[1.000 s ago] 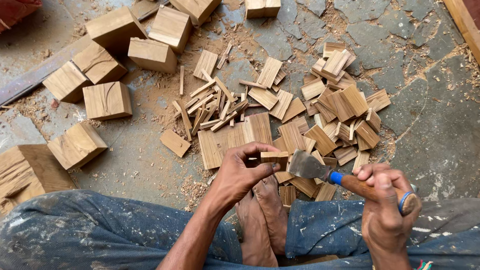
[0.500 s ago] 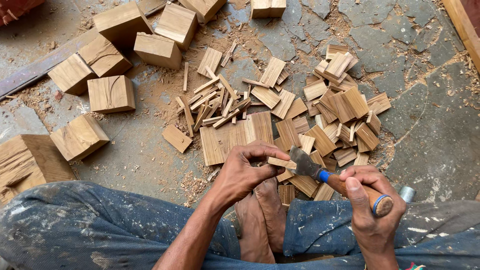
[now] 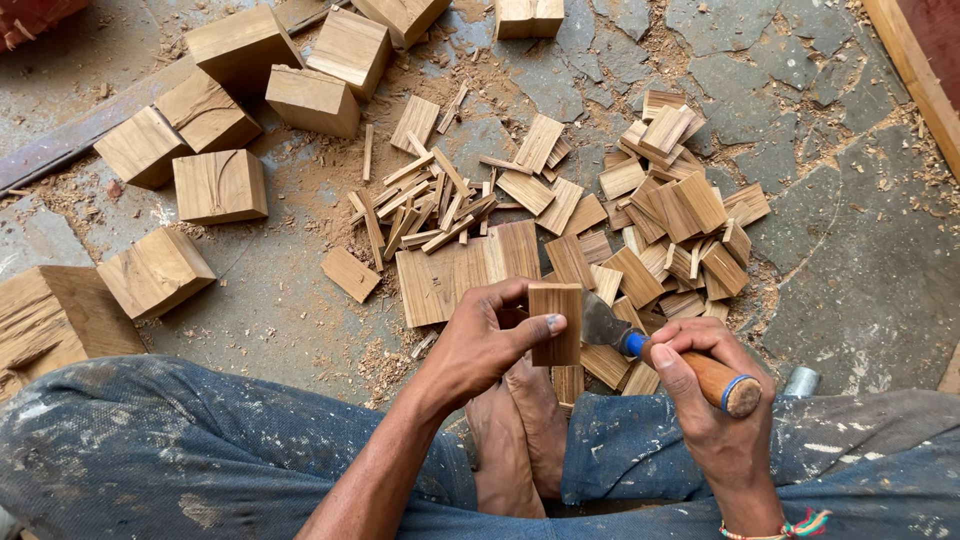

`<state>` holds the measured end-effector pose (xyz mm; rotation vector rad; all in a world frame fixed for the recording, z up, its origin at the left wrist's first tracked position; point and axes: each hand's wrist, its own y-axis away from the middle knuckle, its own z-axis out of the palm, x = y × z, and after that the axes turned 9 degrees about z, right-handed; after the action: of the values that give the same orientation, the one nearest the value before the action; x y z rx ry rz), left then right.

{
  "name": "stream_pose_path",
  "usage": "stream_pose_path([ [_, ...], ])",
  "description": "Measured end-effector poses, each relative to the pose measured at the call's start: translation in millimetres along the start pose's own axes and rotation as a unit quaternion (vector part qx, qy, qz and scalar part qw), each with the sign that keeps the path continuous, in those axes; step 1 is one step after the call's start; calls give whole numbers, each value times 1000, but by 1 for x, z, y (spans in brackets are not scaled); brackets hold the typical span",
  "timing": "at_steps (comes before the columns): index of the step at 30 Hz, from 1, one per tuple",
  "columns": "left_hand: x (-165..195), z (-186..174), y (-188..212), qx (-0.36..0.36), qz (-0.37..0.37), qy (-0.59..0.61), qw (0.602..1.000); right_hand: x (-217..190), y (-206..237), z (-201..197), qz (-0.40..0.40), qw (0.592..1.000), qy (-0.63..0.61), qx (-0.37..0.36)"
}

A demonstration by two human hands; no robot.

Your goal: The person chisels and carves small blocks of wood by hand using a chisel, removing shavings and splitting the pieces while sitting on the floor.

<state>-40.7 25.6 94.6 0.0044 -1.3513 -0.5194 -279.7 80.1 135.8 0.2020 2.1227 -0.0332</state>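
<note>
My left hand [image 3: 480,345] grips a small wood block [image 3: 555,322] upright above my bare feet [image 3: 520,440], while my right hand [image 3: 705,385] is clenched round a wooden-handled chisel [image 3: 655,350], its blade touching the block's right side. Flat wood pieces [image 3: 660,220] and thin sticks [image 3: 425,200] crowd the stone floor [image 3: 840,270] just ahead; larger blocks [image 3: 220,185] stand to the left. Bare floor lies to the right, up to a wooden beam [image 3: 915,75] at the edge.
</note>
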Motion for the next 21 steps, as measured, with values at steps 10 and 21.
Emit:
stream_pose_path([
  [10,-7,-1,-1,20,-6,60,998,-1,0,-1,16,1000,0,4],
  [21,-9,-3,-7,90,-62,-113,988,-5,1,-2,20,1000,5,0],
])
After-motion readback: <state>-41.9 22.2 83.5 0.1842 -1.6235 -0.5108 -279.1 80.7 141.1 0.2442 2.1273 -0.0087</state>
